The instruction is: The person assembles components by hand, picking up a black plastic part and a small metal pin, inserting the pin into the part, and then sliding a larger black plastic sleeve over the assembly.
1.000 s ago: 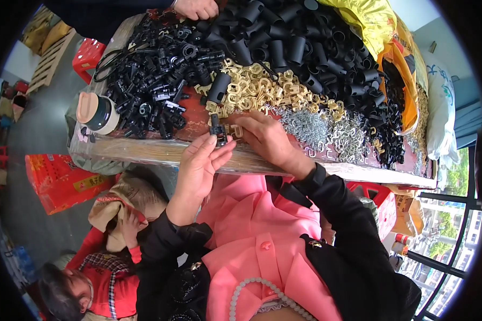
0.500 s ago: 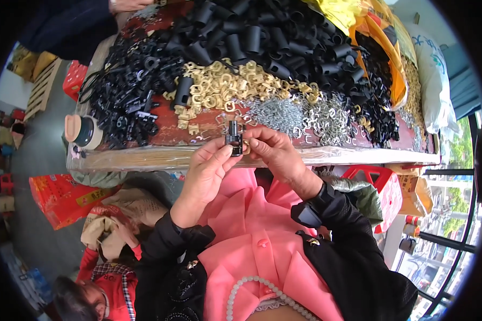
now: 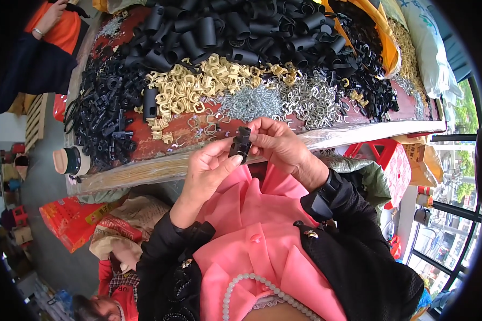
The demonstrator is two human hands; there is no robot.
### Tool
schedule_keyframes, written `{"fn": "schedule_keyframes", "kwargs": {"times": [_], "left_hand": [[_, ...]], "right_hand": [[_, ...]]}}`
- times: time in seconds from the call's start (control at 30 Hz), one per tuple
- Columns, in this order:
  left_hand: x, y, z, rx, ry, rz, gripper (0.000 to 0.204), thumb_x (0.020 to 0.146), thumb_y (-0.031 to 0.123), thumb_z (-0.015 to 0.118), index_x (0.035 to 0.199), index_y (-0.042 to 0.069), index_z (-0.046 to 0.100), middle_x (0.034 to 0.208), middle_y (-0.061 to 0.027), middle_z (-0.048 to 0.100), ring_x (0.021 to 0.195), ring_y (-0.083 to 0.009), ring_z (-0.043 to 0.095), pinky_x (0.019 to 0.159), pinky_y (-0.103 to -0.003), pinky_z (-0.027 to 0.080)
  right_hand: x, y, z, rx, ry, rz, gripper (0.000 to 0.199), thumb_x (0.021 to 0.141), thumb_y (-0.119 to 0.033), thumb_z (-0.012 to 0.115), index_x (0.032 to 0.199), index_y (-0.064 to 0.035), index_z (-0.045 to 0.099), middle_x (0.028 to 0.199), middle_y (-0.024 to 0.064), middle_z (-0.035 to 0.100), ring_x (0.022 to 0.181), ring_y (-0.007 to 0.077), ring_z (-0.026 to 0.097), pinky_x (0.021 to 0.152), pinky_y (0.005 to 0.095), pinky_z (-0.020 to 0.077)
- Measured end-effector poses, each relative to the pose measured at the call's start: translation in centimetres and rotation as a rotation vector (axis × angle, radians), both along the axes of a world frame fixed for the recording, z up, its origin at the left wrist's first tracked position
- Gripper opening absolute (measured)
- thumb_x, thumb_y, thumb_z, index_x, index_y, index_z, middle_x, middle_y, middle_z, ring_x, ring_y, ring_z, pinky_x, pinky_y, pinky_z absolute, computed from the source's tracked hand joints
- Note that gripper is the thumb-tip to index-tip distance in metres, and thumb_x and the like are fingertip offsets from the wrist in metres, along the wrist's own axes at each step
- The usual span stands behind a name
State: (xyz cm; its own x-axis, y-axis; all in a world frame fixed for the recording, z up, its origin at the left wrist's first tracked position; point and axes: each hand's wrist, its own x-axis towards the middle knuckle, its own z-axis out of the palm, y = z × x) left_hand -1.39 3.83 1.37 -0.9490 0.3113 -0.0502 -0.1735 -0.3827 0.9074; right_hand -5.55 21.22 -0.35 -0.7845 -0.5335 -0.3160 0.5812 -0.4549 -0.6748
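Head view: my left hand [image 3: 209,167] pinches a black part [image 3: 241,144] before the table edge [image 3: 144,170]; my right hand [image 3: 281,145] grips its upper right side; upright half a second ago, it now leans, suggesting I am turning it.

The part [image 3: 242,144] between the fingers [image 3: 266,140] is black. Just beyond them are silver-grey metal bits [image 3: 254,102]; beyond and to the left, pale gold pieces [image 3: 187,88]; farther out still, matt black tubes [image 3: 206,33]. Left of the fingers, the tabletop [image 3: 139,127] shows a worn red. Below the fingers come a plain coral-pink garment [image 3: 251,222], black sleeves [image 3: 353,211] and milky-white beads [image 3: 227,293]. To their right, a red stool [image 3: 396,168] has a side that seems mottled pink and white.
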Motion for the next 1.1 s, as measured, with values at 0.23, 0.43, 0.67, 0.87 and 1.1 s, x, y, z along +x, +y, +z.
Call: {"fn": "schedule_keyframes", "kwargs": {"times": [0.23, 0.43, 0.67, 0.87, 1.1], "left_hand": [[1.1, -1.3, -0.3, 0.201, -0.23, 0.053, 0.029, 0.078, 0.006, 0.054, 0.106, -0.003, 0.05, 0.095, -0.0108, 0.058, 0.087, -0.0172, 0.057, 0.077, -0.025, 0.044], [2.5, -1.9, 0.8, 0.29, -0.379, -0.059, 0.027, 0.078, 0.011, 0.057, 0.102, 0.0, 0.053, 0.093, -0.009, 0.059, 0.084, -0.0198, 0.059, 0.07, -0.023, 0.047], [3.0, -2.2, 0.4, 0.36, -0.395, -0.094, 0.028, 0.079, 0.012, 0.055, 0.102, -0.003, 0.051, 0.092, -0.0108, 0.058, 0.085, -0.0242, 0.059, 0.068, -0.022, 0.05], [2.2, -1.8, -0.4, 0.254, -0.457, -0.068, 0.026, 0.079, 0.011, 0.055, 0.101, -0.002, 0.052, 0.091, -0.0104, 0.059, 0.08, -0.0215, 0.06, 0.067, -0.024, 0.049], [1.1, -2.9, -2.2, 0.134, -0.316, 0.082, 0.021, 0.08, 0.007, 0.047, 0.096, -0.006, 0.051, 0.086, -0.0152, 0.058, 0.077, -0.0221, 0.06, 0.063, -0.024, 0.05]], "right_hand": [[0.3, 0.9, 2.8, 0.142, 0.452, -0.028, 0.01, 0.077, -0.003, 0.057, 0.085, -0.0011, 0.052, 0.08, 0.0034, 0.054, 0.07, 0.0094, 0.053, 0.063, 0.0203, 0.0435], [1.8, -1.0, 5.0, 0.208, 0.681, 0.149, 0.006, 0.077, -0.002, 0.057, 0.082, 0.0003, 0.053, 0.075, 0.0003, 0.055, 0.068, 0.0071, 0.052, 0.063, 0.0198, 0.0438], [2.0, -1.7, 6.2, 0.622, 1.148, 0.108, 0.014, 0.073, -0.006, 0.062, 0.083, -0.0021, 0.052, 0.075, 0.0025, 0.05, 0.066, 0.0099, 0.049, 0.06, 0.0222, 0.0408], [2.4, -1.7, 4.6, 0.773, 1.057, -0.095, 0.019, 0.07, -0.008, 0.065, 0.082, -0.0029, 0.052, 0.072, 0.0021, 0.046, 0.064, 0.0117, 0.047, 0.058, 0.0231, 0.039], [0.2, 6.1, 1.8, 1.137, 0.989, -0.143, 0.012, 0.07, -0.005, 0.063, 0.078, -0.0022, 0.055, 0.072, 0.0042, 0.051, 0.065, 0.0122, 0.05, 0.056, 0.0237, 0.0403]]}}
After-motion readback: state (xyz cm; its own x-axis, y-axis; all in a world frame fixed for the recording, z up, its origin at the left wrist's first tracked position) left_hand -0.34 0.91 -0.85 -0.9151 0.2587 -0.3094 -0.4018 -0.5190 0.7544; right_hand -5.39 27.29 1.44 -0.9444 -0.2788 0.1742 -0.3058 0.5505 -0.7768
